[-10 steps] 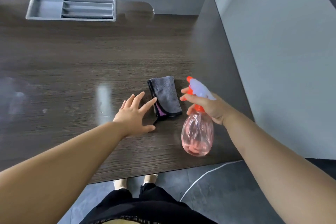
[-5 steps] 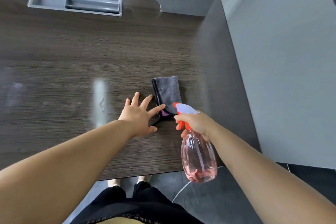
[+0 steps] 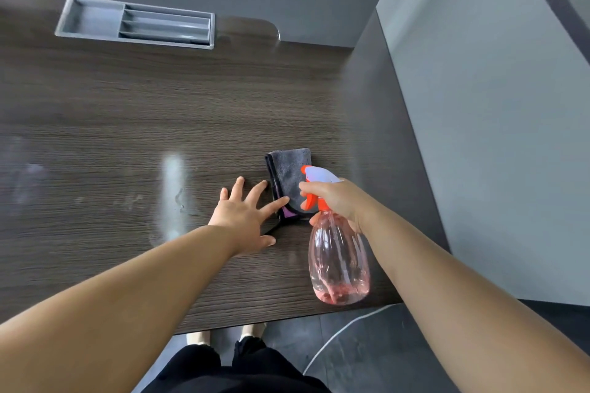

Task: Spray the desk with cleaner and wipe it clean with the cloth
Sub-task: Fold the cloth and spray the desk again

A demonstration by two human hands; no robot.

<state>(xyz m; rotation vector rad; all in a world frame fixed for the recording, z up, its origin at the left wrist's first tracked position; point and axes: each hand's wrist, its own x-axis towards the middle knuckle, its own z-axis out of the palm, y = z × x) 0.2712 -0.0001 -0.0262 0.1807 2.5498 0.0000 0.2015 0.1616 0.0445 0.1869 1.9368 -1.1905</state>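
My right hand (image 3: pixel 335 199) grips the neck of a clear pink spray bottle (image 3: pixel 338 262) with an orange trigger and pale nozzle, held above the dark wood desk (image 3: pixel 127 124), nozzle pointing left. A folded grey cloth (image 3: pixel 287 174) with a purple edge lies on the desk just behind the bottle's head. My left hand (image 3: pixel 245 212) rests flat on the desk with fingers spread, its index fingertip touching the cloth's left edge. Wet streaks and droplets (image 3: pixel 174 198) shine on the desk left of my left hand.
A grey recessed tray (image 3: pixel 92 21) with slots sits in the desk's far left. A dark side panel (image 3: pixel 376 137) and a pale wall close off the right. The desk's near edge runs just below the bottle; the floor, a white cable (image 3: pixel 338 332) and my feet lie beneath.
My right hand carried the bottle from right of the cloth towards me and left, in front of the cloth. My left hand stayed flat. Wet marks appeared on the desk.
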